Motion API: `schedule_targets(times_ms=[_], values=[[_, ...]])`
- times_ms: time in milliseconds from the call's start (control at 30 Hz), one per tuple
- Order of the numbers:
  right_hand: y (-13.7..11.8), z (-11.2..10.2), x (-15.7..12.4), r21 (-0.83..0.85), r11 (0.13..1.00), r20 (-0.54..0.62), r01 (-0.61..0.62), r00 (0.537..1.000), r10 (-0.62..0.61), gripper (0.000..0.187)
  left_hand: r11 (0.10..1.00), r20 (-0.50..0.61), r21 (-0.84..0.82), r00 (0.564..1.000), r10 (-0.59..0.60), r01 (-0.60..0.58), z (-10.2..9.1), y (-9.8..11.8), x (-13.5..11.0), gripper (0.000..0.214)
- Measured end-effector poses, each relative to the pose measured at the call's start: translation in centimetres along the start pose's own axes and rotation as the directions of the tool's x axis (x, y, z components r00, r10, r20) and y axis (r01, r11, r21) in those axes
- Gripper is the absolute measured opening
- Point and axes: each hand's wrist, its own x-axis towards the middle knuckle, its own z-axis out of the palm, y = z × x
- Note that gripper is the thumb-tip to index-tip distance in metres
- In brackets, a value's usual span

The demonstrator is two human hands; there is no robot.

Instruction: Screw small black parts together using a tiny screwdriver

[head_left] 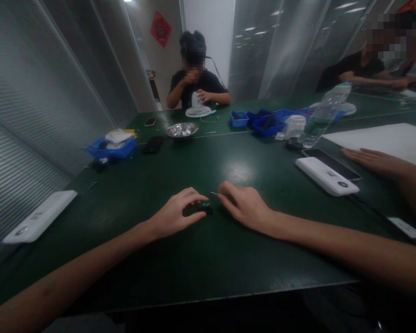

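Observation:
My left hand (178,209) rests low over the green table, its thumb and forefinger closed about a small dark part with a bright green patch (206,206). What this part is, I cannot make out. Just to the right, my right hand (246,203) is closed on a thin metal-tipped tool (213,193). Its slim tip points left, a little above and apart from the dark part, and the rest of it is hidden in the fingers.
White power banks (327,176) lie on both sides, the right one beside a phone (331,163). Another person's hand (377,159) lies at the right. Farther back are a metal bowl (182,130), blue bins (119,149), a plastic bottle (324,118) and a person handling a white fan (198,112).

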Motion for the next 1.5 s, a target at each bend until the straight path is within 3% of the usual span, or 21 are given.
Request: schedule_targets(times_ms=[167,300,467,600,700,867,1100,1400,1500], values=[[0.3,0.1,0.1,-0.010,0.999,0.007,0.049,0.999,-0.049,0.032,0.973,0.096,0.184,0.987,0.127,-0.143,-0.5,-0.4,0.0,0.036],[0.3,0.0,0.0,-0.016,0.996,0.029,0.089,0.996,-0.089,0.043,0.951,0.077,0.281,0.991,0.113,-0.130,-2.7,-3.2,-0.1,0.037],[0.4,0.0,-0.2,-0.015,0.996,0.032,0.086,0.996,-0.085,0.041,0.918,-0.102,0.379,0.991,-0.083,0.116,-7.8,-10.8,-1.8,0.043],[0.6,0.3,-0.2,-0.057,0.995,0.018,0.084,0.996,-0.083,0.037,0.833,-0.300,0.421,0.922,-0.246,0.359,-12.2,-17.2,-4.9,0.051],[0.8,0.5,-0.1,-0.079,0.995,0.005,0.059,0.998,-0.059,0.036,0.751,-0.359,0.478,0.881,-0.307,0.456,-14.7,-20.0,-7.6,0.055],[0.9,0.6,-0.2,-0.059,0.997,-0.003,0.041,0.999,-0.041,0.033,0.598,-0.358,0.573,0.827,-0.434,0.561,-16.7,-20.6,-10.2,0.051],[0.3,0.0,-0.3,0.014,1.000,0.027,0.024,0.999,-0.024,0.027,0.532,-0.405,0.552,0.764,-0.502,0.642,-17.4,-20.6,-10.4,0.040],[0.4,0.3,-0.2,-0.032,0.998,0.029,0.054,0.998,-0.054,0.033,0.500,-0.398,0.623,0.794,-0.460,0.602,-18.3,-23.4,-11.7,0.036],[0.4,0.3,-0.2,-0.043,0.997,0.035,0.058,0.998,-0.056,0.032,0.505,-0.429,0.577,0.765,-0.481,0.641,-18.4,-23.8,-11.7,0.039]])
